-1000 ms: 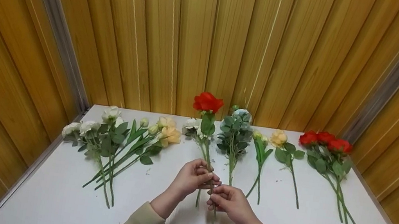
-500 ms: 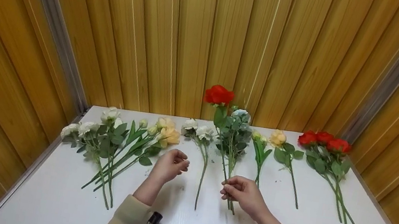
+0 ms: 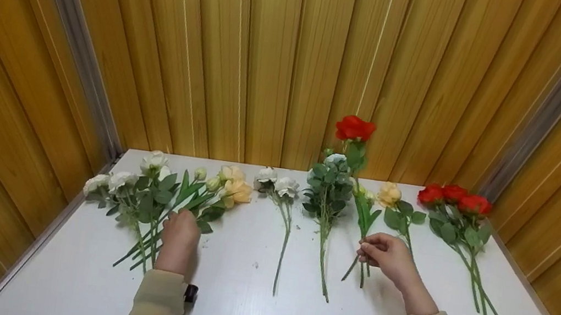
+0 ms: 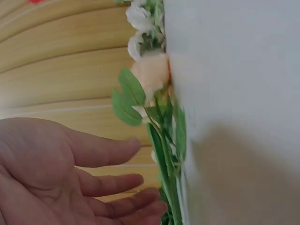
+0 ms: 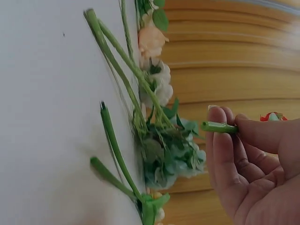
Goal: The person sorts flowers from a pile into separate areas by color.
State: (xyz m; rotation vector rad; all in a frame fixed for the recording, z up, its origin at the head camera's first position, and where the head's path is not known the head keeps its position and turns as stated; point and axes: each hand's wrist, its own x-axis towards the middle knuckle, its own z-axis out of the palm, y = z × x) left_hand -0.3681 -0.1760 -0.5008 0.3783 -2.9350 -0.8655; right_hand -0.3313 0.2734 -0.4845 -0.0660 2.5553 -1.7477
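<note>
I have the right hand (image 3: 389,258) pinching the red rose (image 3: 355,128), shifted rightward over the budded flowers (image 3: 364,214); the left hand (image 3: 181,234), thumb and fingers apart, has moved left beside some green stems (image 4: 172,187).

A red flower (image 3: 355,128), right of centre, is bloom-up, its green stem (image 5: 218,127) pinched by the right hand (image 3: 389,258). Peach flowers (image 3: 236,191) lie slantwise left of centre, near the left hand (image 3: 181,236), blooms toward upper right.
</note>
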